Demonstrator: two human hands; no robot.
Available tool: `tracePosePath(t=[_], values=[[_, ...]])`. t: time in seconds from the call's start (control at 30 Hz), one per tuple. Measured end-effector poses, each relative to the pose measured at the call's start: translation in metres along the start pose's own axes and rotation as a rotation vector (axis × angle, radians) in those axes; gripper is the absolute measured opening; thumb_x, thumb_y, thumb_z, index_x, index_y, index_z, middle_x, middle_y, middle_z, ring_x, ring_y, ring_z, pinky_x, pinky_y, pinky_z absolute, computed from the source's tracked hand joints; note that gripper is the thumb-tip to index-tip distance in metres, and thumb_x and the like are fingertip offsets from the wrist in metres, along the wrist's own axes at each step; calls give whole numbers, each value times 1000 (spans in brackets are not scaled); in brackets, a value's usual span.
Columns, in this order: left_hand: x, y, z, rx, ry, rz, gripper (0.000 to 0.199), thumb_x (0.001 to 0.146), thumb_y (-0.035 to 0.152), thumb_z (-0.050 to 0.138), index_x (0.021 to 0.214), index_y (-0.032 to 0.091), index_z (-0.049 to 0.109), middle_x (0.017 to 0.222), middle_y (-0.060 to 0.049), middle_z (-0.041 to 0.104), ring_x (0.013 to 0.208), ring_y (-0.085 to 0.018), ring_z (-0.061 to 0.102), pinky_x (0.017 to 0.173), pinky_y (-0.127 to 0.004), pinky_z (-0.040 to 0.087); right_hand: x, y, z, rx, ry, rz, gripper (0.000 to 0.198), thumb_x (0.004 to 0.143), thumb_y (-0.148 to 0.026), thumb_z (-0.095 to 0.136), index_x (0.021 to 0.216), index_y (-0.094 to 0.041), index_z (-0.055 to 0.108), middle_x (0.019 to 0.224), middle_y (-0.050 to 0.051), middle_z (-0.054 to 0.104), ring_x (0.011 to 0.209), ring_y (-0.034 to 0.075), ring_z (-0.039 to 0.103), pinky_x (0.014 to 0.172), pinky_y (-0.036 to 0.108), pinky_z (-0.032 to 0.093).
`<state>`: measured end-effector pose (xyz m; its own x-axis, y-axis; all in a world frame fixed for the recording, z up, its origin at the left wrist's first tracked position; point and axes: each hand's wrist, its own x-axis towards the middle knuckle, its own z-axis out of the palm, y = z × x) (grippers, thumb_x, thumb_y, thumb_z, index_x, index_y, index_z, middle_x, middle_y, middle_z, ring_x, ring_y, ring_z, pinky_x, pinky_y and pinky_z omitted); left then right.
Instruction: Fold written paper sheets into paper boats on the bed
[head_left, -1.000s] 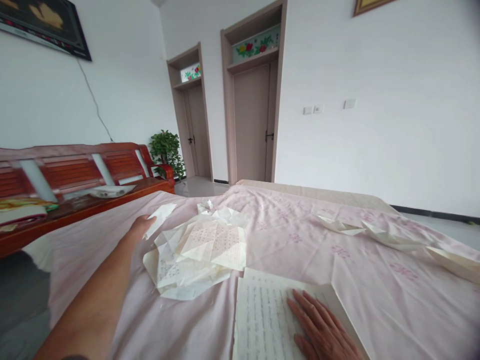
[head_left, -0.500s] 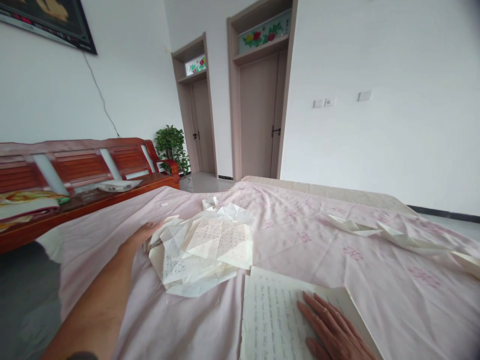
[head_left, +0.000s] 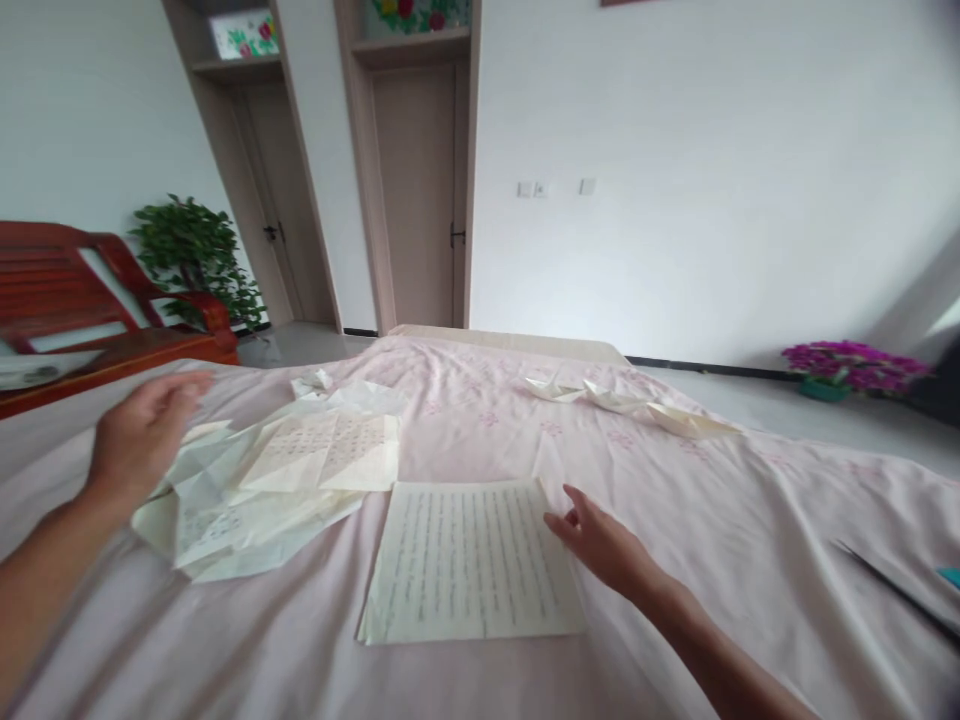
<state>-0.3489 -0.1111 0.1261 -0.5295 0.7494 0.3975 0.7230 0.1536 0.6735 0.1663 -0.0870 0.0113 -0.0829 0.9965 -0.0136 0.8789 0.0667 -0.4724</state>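
Several handwritten sheets lie stacked as a paper pad (head_left: pixel 472 560) in front of me on the pink cloth. By its upper right edge is my right hand (head_left: pixel 596 535), thumb and forefinger apart, holding nothing. To the left spreads a pile of creased papers (head_left: pixel 322 455), some with handwriting and fold lines. My left hand (head_left: pixel 146 430) hovers at the pile's left side, somewhat blurred, its fingers stretched out with nothing visible in them. Folded paper boats (head_left: pixel 622 400) stand in a row farther back on the right.
Scissors (head_left: pixel 896 585) rest at the right, beside a teal item (head_left: pixel 951 577) cut off by the frame. A wooden bench (head_left: pixel 60 290) and a green plant (head_left: pixel 191 250) stand at the left. Purple flowers (head_left: pixel 855 362) sit on the floor at the far right.
My left hand has lifted off the creased papers. My right hand has moved from flat on the pad to its right edge. The view has turned right.
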Motion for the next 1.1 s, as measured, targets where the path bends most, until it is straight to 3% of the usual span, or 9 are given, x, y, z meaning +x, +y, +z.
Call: tracePosePath(t=[0.03,0.13,0.27,0.47,0.53,0.63,0.7,0.97,1.1], values=[[-14,16,13,-64,-15,110,41,89,55,33,116,31,53,114,10,65,110,-20,54,97,-30,41,-3,1,2,18,-46,20,66,85,-53,46,139,-17,38,99,10,67,86,25,64,72,36,45],[-61,55,57,-163,-392,220,36,76,54,56,97,27,67,105,5,70,104,-23,57,95,-29,41,-9,0,13,110,-87,-12,71,76,-38,60,140,-18,36,93,6,68,83,22,63,68,31,42],[-105,65,119,-253,-756,220,38,69,42,65,103,26,70,114,-3,67,108,-27,59,88,-29,45,1,14,9,245,19,-15,54,79,-26,52,132,-22,46,89,2,66,79,17,62,68,27,42],[-127,55,179,-366,-742,25,45,69,36,63,109,16,64,95,-9,69,94,-27,64,80,-33,49,9,37,-37,6,227,44,44,85,-25,50,129,-18,51,116,11,60,104,25,54,85,37,40],[-134,64,186,-426,-766,-89,46,70,33,62,112,14,61,89,-8,68,85,-24,65,72,-32,52,-7,20,-37,-92,263,-166,43,85,-29,55,127,-21,53,120,11,58,110,27,50,91,39,37],[-145,85,190,-567,-830,-267,47,71,25,63,115,14,56,91,-9,67,82,-21,65,70,-31,54,-34,-13,-22,-105,36,-548,55,77,-41,69,128,-28,52,121,5,59,111,24,48,91,35,38],[-149,97,191,-627,-852,-352,51,71,20,64,120,15,52,92,-10,67,79,-21,66,69,-32,56,-45,-29,-9,-134,-66,-662,63,71,-47,74,128,-30,52,120,4,59,109,24,49,88,34,40],[-139,111,208,-734,-844,-527,64,72,9,64,131,15,41,82,-8,67,64,-19,67,66,-34,57,-39,-28,15,-333,-62,-799,25,97,-29,37,102,-20,61,93,7,64,85,19,55,74,30,39],[-139,109,215,-796,-830,-555,56,75,10,61,129,14,44,84,-8,67,65,-17,67,65,-30,56,-28,-26,16,-110,36,-612,32,96,-27,34,80,-19,61,79,3,63,71,14,53,66,25,36]])
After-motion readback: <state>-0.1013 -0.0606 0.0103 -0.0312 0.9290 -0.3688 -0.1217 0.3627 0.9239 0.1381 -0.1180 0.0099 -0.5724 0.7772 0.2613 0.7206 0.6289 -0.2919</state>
